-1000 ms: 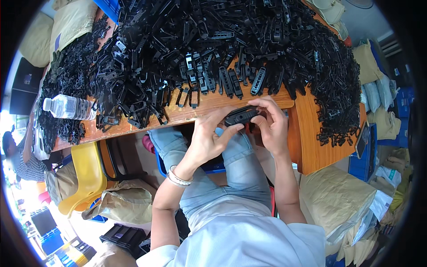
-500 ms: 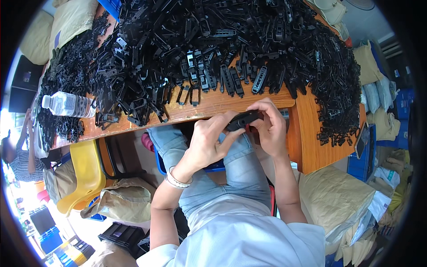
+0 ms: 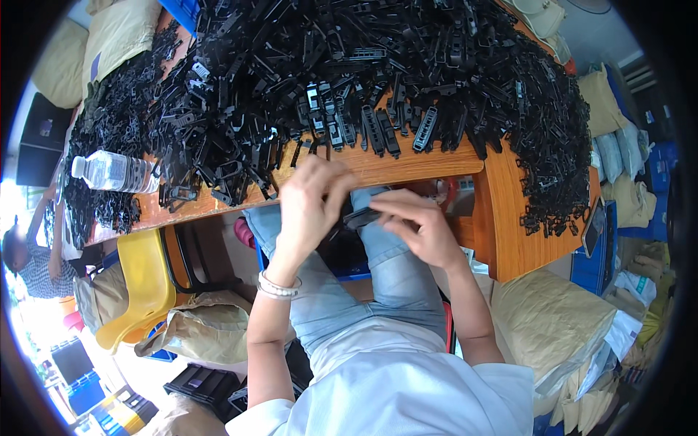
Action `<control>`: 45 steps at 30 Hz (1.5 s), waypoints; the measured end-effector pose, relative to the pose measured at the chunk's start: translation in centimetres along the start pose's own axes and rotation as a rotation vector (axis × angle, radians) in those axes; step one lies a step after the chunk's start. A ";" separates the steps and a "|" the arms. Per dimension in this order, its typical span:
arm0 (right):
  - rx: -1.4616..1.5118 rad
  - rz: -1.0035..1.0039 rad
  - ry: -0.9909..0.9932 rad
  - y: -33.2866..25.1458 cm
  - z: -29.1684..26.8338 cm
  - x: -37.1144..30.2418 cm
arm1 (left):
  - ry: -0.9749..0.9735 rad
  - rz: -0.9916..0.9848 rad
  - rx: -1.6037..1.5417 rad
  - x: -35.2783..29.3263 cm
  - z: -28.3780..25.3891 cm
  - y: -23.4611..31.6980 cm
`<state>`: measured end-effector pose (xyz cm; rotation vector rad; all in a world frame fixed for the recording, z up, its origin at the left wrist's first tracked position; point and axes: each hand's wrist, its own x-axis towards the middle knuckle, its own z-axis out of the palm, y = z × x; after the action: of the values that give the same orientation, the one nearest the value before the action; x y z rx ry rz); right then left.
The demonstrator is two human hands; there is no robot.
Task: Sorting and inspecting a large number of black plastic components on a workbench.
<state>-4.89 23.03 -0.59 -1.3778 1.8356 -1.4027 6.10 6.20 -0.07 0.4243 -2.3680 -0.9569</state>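
Over the table's front edge, my left hand (image 3: 309, 203) is raised beside the loose black parts. Motion smears its fingers, and whether it holds anything cannot be made out. My right hand (image 3: 420, 227) hovers above my right thigh with fingers stretched out toward the left. Just off its fingertips is a dark, narrow black plastic part (image 3: 357, 218), blurred and above a dark bin with a blue rim (image 3: 356, 275) between my legs. A large heap of black plastic clips and housings (image 3: 291, 80) covers the table beyond my hands.
The wooden table (image 3: 407, 166) has a side wing (image 3: 502, 211) at right. A clear plastic bottle (image 3: 116, 171) lies at left among smaller black parts. A yellow chair (image 3: 145, 283) and an open paper sack (image 3: 211, 327) stand left. Another sack (image 3: 545, 327) bulges at right. A person (image 3: 43, 251) is far left.
My hands have separated; before, both held the black part. My left hand has moved up and left to the table edge, while the right has lowered slightly. The part now sits lower and further left.
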 end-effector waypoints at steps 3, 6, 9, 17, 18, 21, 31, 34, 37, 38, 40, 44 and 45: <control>0.154 0.094 0.013 -0.6 0.2 -0.6 | 0.119 -0.070 0.418 1.3 0.4 -0.9; -0.039 0.071 0.157 -0.2 -2.1 -0.9 | 0.117 -0.090 0.510 1.2 0.6 -1.7; -0.255 0.351 0.459 0.9 -6.0 -1.7 | 0.065 -0.090 0.499 0.4 0.1 -1.3; -1.212 0.576 0.670 3.5 -12.6 0.2 | 0.096 -0.122 0.306 -0.9 0.2 0.3; -1.213 0.578 0.674 4.0 -12.9 0.5 | 0.095 -0.118 0.304 -1.0 0.3 0.5; -1.280 0.507 0.653 4.9 -12.8 0.7 | 0.114 -0.030 0.237 -1.2 0.7 0.7; -0.795 0.246 0.696 1.4 -8.7 -2.5 | 0.011 -0.149 -0.306 -1.3 2.7 2.0; -0.399 0.079 0.480 -1.4 -6.2 -2.0 | -0.060 -0.195 -0.434 -1.0 3.0 2.5; -0.378 -0.216 0.271 -2.5 -4.0 -0.7 | -0.224 -0.208 -0.598 -0.7 2.8 3.2; -0.382 -0.258 0.225 -2.7 -3.5 -0.4 | -0.221 -0.210 -0.594 -0.7 2.6 3.5; -0.420 -0.253 0.210 -2.7 -2.9 -0.2 | -0.275 -0.232 -0.601 -0.6 2.4 3.9; -0.458 -0.240 0.166 -3.1 -2.8 0.2 | -0.299 -0.192 -0.547 -0.7 2.2 3.3; -0.457 -0.243 0.164 -3.0 -2.8 0.2 | -0.296 -0.192 -0.546 -0.7 2.2 3.2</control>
<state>-5.94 24.16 3.27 -1.8041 2.2594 -1.2881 5.10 10.00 0.60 0.3110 -2.2063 -1.7969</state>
